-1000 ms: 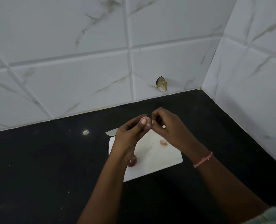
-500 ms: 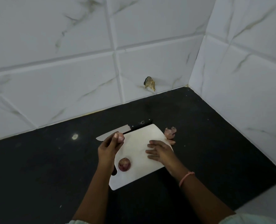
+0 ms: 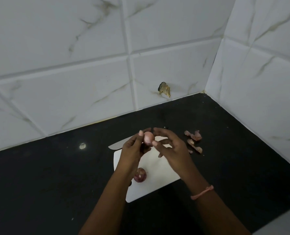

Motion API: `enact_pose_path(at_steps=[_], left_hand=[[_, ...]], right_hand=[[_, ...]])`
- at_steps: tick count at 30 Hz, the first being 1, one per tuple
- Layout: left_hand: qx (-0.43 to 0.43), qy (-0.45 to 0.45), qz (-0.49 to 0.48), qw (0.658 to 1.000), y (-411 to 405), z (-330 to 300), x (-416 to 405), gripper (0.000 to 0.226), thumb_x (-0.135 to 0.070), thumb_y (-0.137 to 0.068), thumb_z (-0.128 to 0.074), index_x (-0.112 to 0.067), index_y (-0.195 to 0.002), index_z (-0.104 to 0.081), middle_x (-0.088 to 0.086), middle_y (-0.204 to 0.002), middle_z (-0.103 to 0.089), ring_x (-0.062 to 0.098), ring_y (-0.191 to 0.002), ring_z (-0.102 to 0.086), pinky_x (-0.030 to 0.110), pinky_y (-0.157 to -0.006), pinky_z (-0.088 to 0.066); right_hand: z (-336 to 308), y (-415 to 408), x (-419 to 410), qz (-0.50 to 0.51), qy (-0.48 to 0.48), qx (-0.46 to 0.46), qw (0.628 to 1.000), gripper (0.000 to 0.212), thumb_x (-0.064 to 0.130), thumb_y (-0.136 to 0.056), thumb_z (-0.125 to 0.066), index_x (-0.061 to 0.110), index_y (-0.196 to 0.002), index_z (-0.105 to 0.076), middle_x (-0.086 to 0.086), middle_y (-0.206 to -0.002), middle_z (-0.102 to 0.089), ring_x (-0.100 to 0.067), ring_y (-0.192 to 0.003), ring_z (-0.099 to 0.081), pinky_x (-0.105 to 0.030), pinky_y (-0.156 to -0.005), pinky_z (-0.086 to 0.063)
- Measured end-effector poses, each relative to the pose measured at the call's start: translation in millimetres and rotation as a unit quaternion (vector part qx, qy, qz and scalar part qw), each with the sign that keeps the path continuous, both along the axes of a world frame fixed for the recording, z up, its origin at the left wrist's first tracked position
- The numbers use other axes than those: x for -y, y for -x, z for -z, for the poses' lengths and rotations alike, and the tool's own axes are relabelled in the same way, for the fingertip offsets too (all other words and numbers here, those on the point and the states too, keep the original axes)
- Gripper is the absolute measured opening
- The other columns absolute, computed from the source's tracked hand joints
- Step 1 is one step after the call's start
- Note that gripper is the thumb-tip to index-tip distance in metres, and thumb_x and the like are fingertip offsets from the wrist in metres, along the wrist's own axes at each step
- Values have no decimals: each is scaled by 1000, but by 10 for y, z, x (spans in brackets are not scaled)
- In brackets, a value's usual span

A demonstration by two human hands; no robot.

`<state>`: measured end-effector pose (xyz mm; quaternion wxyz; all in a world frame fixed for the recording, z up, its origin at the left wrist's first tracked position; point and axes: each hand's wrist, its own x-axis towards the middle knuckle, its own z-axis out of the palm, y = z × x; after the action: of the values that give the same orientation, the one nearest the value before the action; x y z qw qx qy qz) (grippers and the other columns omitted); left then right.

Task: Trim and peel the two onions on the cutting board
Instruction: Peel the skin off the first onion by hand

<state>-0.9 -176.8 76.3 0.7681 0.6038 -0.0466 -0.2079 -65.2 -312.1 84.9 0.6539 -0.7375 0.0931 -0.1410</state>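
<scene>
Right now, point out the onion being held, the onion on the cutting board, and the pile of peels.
held onion (image 3: 148,139), head view, pale middle
onion on the cutting board (image 3: 140,175), head view, purple top
peels (image 3: 194,139), head view, pile's middle

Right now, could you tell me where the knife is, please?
The knife lies at the cutting board's far left edge, blade tip pointing left, mostly hidden behind the left hand.

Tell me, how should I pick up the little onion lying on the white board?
Take the onion on the board across its round middle, thumb on one side and fingertips on the other. It lies near the cutting board's left edge, beside the left forearm, so coming straight down from above looks best. It seems small and rounded, so a light pinch would probably do.
</scene>
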Motion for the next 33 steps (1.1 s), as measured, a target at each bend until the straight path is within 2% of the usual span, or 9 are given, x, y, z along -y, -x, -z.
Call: enact_pose_path(at_steps=[3,6,9,13,17,21,26,29,33], left_hand=[[44,-5,21,999,99,-131,-45,34,-25,-104,-46,-14,-129,-66,6,-119,-73,20,-111,-69,30,-91,-57],[66,-7,42,997,183,-189,-121,33,-21,-102,-51,-21,-133,-63,0,-127,-69,18,-117,-66,33,-96,-55],[106,-21,44,993,240,-230,-199,38,-20,-96,-60,-22,-134,-62,-6,-129,-68,13,-121,-63,30,-100,-53],[153,-25,32,987,264,-259,-201,36,-20,-96,-59,-20,-132,-62,-7,-125,-69,11,-118,-63,26,-93,-55],[169,-28,26,985,276,-255,-121,33,-22,-103,-49,-22,-134,-59,-8,-129,-66,12,-121,-61,27,-93,-55],[124,6,21,992,308,-284,-66,33,-13,-106,-43,-25,-129,-63,-10,-129,-65,12,-121,-61,29,-91,-55],[119,35,22,992,307,-343,-88,36,-5,-104,-41,-19,-128,-64,-3,-129,-66,16,-122,-62,33,-100,-53],[129,41,25,990,315,-363,-109,32,-6,-104,-44,-17,-128,-63,-5,-129,-67,15,-123,-61,30,-97,-53],[133,38,18,990,323,-378,-135,30,-8,-103,-47,-18,-127,-63,-6,-127,-68,16,-121,-62,26,-92,-54]], right_hand=[[-63,-15,-101,-1,64,55,996,30,16,-89,-69,22,-119,-65,15,-112,-61,-12,-91,-65,-24,-61,-56],[-97,24,-81,9,1,70,997,28,8,-89,-67,13,-116,-66,7,-110,-65,-12,-92,-67,-21,-66,-56],[-107,54,-86,4,-69,81,994,26,9,-87,-67,12,-112,-67,4,-107,-70,-20,-94,-70,-28,-69,-59],[-156,52,-137,17,-86,112,990,19,9,-83,-68,14,-101,-67,5,-99,-72,-18,-91,-72,-27,-66,-59],[-207,26,-119,27,-22,147,989,17,0,-84,-68,8,-99,-66,7,-93,-71,-9,-86,-71,-17,-65,-56],[-185,44,-89,34,51,182,981,16,-1,-82,-69,0,-97,-63,0,-99,-67,-5,-88,-68,-14,-70,-54],[-213,92,-31,30,136,184,973,15,6,-83,-72,9,-95,-64,2,-105,-68,-14,-100,-67,-26,-84,-56],[-276,126,-60,34,136,186,972,27,6,-84,-72,20,-105,-62,5,-107,-69,-10,-100,-68,-23,-85,-55],[-294,157,-86,43,169,214,961,25,10,-85,-70,17,-109,-64,10,-111,-67,-5,-104,-66,-19,-87,-54]])
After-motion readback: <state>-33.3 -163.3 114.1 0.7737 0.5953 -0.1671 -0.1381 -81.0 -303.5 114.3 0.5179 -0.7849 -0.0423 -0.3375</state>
